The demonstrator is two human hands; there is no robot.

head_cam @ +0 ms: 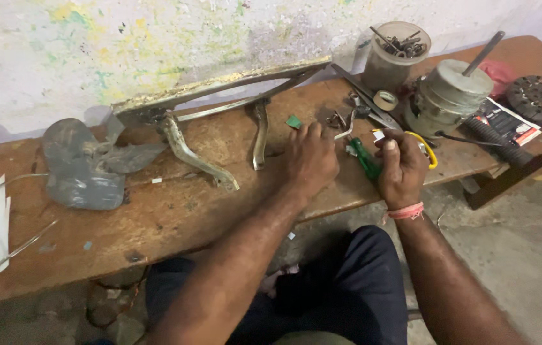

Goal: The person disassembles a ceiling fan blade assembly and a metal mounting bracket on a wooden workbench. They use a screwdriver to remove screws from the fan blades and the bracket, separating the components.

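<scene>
Green-handled screwdriver clenched in right hand, handle sticking out toward left hand. Left hand palm-down on wooden bench, fingers curled; can't tell if it grips anything. Small metal bits just beyond its fingertips. Motor past the right hand, bracket left of both.

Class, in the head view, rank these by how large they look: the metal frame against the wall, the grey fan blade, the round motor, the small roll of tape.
1. metal frame
2. grey fan blade
3. round motor
4. roll of tape, clearly smallest

All lie at similar distances on the bench, so the order seems safe.
</scene>
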